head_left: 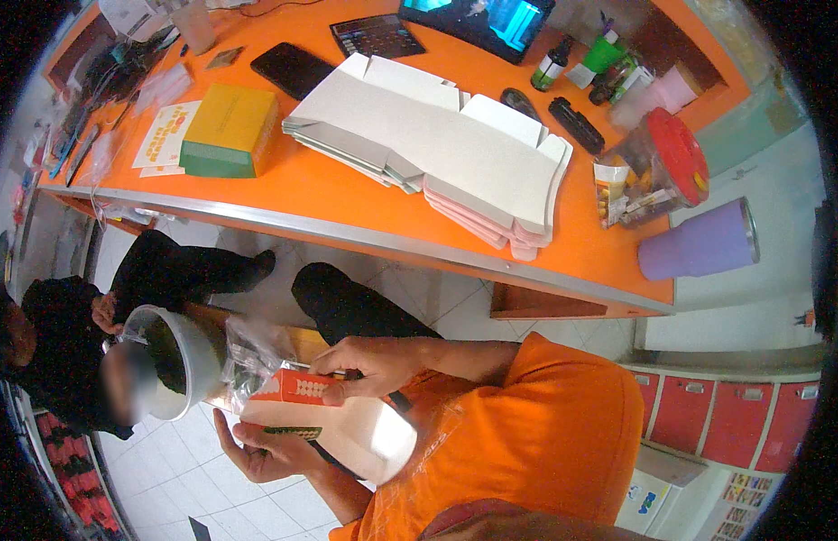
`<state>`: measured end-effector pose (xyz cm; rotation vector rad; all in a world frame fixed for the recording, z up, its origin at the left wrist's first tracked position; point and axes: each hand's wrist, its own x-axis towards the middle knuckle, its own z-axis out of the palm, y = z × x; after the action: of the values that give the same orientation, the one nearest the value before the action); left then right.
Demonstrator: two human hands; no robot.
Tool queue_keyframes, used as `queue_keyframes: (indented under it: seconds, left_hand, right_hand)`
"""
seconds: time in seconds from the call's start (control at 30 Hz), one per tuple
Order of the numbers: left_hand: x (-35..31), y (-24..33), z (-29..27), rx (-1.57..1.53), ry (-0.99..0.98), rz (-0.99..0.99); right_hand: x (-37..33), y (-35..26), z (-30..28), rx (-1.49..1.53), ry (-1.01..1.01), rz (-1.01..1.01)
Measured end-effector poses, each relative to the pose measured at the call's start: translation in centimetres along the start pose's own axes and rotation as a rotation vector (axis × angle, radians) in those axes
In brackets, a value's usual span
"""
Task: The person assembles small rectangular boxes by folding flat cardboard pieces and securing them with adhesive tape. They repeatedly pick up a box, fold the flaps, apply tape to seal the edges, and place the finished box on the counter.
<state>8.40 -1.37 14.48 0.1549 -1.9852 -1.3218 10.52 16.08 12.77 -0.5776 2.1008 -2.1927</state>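
Note:
A partly folded cardboard carton (351, 428) is in front of my orange shirt, with a pale blank face, an orange-red side panel and a green-printed panel. My right hand (369, 368) is closed on the orange-red side, thumb on the printed panel. Below it, my left hand (267, 453) holds the carton's lower side near the green panel, its thumb along the edge and a finger stretched out. A crumpled clear plastic bag (255, 347) lies just beyond the carton. Next to that stands a white tub (202, 347) with something dark inside.
The orange desk (347, 194) bears a stack of flat white cartons (419, 135), a yellow-green box (230, 131), a black phone (291, 70), a red-lidded jar (649, 171) and a purple tumbler (699, 239). Another person in black (58, 361) sits beyond the tub.

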Motion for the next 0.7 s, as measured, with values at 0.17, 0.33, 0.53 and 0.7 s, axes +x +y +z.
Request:
queue_keyframes:
  seconds: [0.17,0.33,0.53,0.7]
  left_hand:
    - [-1.5,-3.6,-1.4,-0.070,-0.291,0.031]
    - [-3.8,-6.7,-4.9,0.055,-0.934,-0.225]
    - [-6.8,-5.7,-6.3,-0.088,-0.842,-0.448]
    - [-8.7,-3.2,-5.5,-0.209,-0.636,-0.597]
  right_hand:
    - [-1.1,1.7,-1.0,-0.272,0.024,-0.007]
    - [-2.5,3.7,-1.2,-0.327,0.101,0.026]
    - [-5.0,6.5,-0.2,-0.242,-0.027,0.174]
    - [-6.3,4.7,0.8,-0.238,0.074,0.304]
